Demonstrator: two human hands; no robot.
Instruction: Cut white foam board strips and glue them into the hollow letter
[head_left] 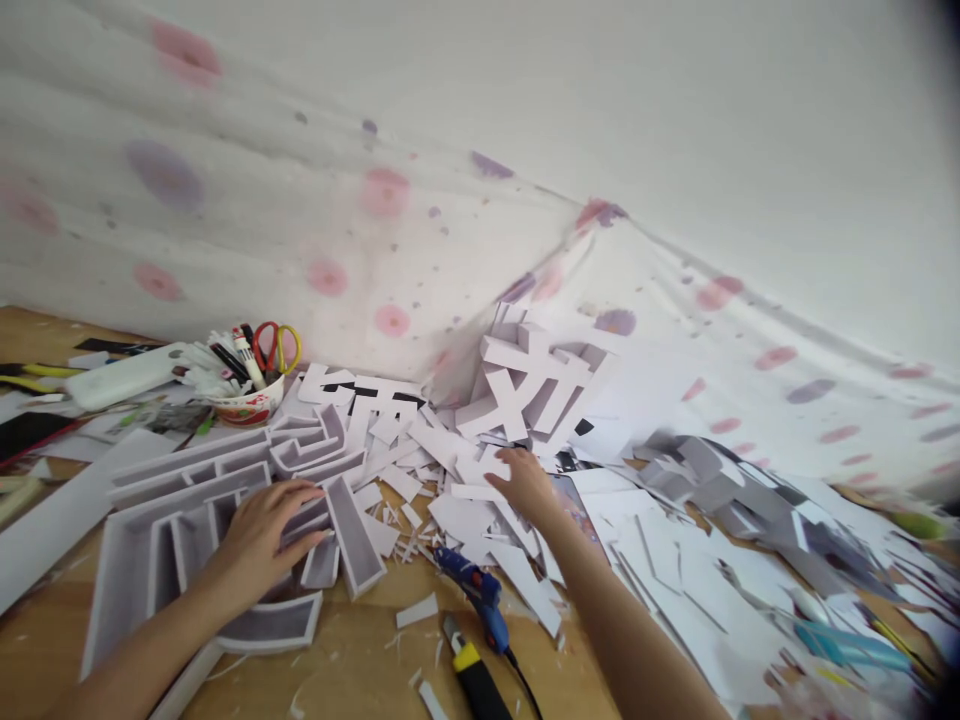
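Observation:
On the near left of the table lies a hollow character-shaped form (124,590) built from white board strips standing on edge. My left hand (262,535) rests over it, fingers bent and thumb apart, touching its upper edges. My right hand (525,485) hovers at a heap of white board scraps (465,515), with thumb and forefinger apart. Nothing shows between them, and its other fingers are partly hidden. Between my arms lie a blue hot glue gun (480,590) and a yellow-and-black utility knife (476,675) with its blade out.
A bowl (251,405) holds pens and red-and-yellow scissors (276,348). Another white hollow form (532,385) leans at the back near the curtain (390,250). Grey-white forms (720,490) and white sheets (667,580) cover the right. A phone (577,510) lies beside my right forearm.

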